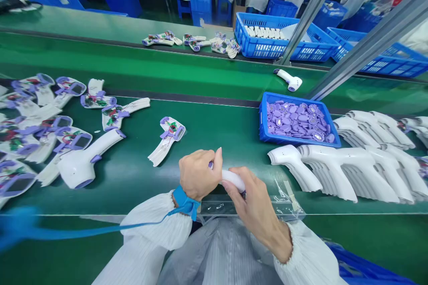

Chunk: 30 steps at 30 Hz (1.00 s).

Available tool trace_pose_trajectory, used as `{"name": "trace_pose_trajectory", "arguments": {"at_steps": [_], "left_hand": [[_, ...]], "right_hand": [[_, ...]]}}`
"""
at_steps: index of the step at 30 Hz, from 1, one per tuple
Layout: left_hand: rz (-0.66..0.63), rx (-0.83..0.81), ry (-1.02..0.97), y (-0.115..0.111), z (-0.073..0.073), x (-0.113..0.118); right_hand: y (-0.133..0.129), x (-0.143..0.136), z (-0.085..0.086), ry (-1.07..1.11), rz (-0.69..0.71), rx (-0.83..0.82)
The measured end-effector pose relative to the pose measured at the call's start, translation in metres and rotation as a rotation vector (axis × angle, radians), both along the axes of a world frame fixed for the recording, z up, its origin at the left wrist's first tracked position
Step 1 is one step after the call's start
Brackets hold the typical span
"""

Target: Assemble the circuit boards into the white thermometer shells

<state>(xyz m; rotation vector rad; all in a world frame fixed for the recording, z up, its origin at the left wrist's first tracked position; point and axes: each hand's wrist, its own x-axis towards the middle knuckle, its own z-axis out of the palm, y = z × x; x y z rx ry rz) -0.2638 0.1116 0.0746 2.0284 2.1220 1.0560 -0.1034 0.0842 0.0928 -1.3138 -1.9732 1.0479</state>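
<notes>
Half-shells full of wiring and purple trim crowd the far left of the green bench, and here beside them lies a closed white handset, handle angled up to the right. Moving right, one lone open half sits by itself, green board showing; beyond it, more open pieces line the back ledge.

Now the centre: the left hand, blue strap round its wrist, has its fingers curled tight on a white piece held low over the bench's near edge, a bit of purple peeping out by the thumb. The right hand comes in from the other side, thumb and fingers closed on the piece's rounded white part.

On we go: a blue crate at the back, a white-and-purple handset lying in front of it, then a blue bin heaped with purple pieces. Bare white shells, nested in rows, fill the right side.
</notes>
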Motion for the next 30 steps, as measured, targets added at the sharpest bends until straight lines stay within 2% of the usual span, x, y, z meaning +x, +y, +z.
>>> {"name": "trace_pose_trajectory", "arguments": {"at_steps": [2, 3, 5, 7, 8, 9, 11, 13, 14, 16, 19, 21, 23, 24, 26, 28, 30], "left_hand": [[-0.061, -0.029, -0.076, -0.004, 0.005, -0.005], [-0.109, -0.044, -0.128, -0.009, 0.007, -0.008], [-0.193, -0.005, -0.236, -0.019, 0.008, -0.011], [-0.161, 0.117, -0.308, -0.025, 0.004, -0.011], [-0.096, 0.162, -0.324, -0.024, 0.000, -0.011], [-0.013, 0.184, -0.326, -0.022, -0.003, -0.011], [0.119, 0.156, -0.297, -0.010, -0.010, -0.011], [0.147, 0.110, -0.259, 0.003, -0.015, -0.012], [0.136, 0.098, -0.241, 0.009, -0.016, -0.012], [0.111, 0.079, -0.215, 0.017, -0.017, -0.012], [0.044, 0.036, -0.162, 0.013, -0.012, -0.016], [-0.063, -0.039, -0.086, 0.005, -0.004, -0.028], [-0.131, -0.202, 0.018, 0.002, 0.009, -0.052], [-0.104, -0.302, 0.044, 0.004, 0.017, -0.068], [0.077, -0.456, 0.017, 0.018, 0.036, -0.108], [0.314, -0.470, -0.087, 0.046, 0.056, -0.152], [0.410, -0.426, -0.146, 0.079, 0.072, -0.191]], "right_hand": [[0.002, -0.002, 0.000, 0.056, -0.070, -0.121], [0.005, -0.001, 0.000, 0.103, -0.127, -0.264], [0.012, 0.001, 0.000, 0.206, -0.228, -0.657], [0.016, 0.002, -0.002, 0.277, -0.218, -0.960], [0.017, 0.001, -0.003, 0.270, -0.170, -0.987], [0.016, -0.001, -0.004, 0.232, -0.107, -0.911], [0.010, -0.008, -0.008, 0.074, 0.009, -0.538], [0.004, -0.016, -0.013, -0.110, 0.097, -0.131], [0.002, -0.019, -0.016, -0.178, 0.125, 0.009], [0.001, -0.022, -0.020, -0.253, 0.146, 0.150], [0.007, -0.018, -0.018, -0.247, 0.169, 0.194], [0.018, -0.012, -0.010, -0.212, 0.185, 0.123], [0.035, -0.009, 0.001, -0.164, 0.149, 0.016], [0.046, -0.010, 0.006, -0.142, 0.102, -0.010], [0.069, -0.019, 0.015, -0.129, -0.003, 0.034], [0.089, -0.040, 0.018, -0.171, -0.057, 0.127], [0.102, -0.069, 0.015, -0.230, -0.028, 0.104]]}}
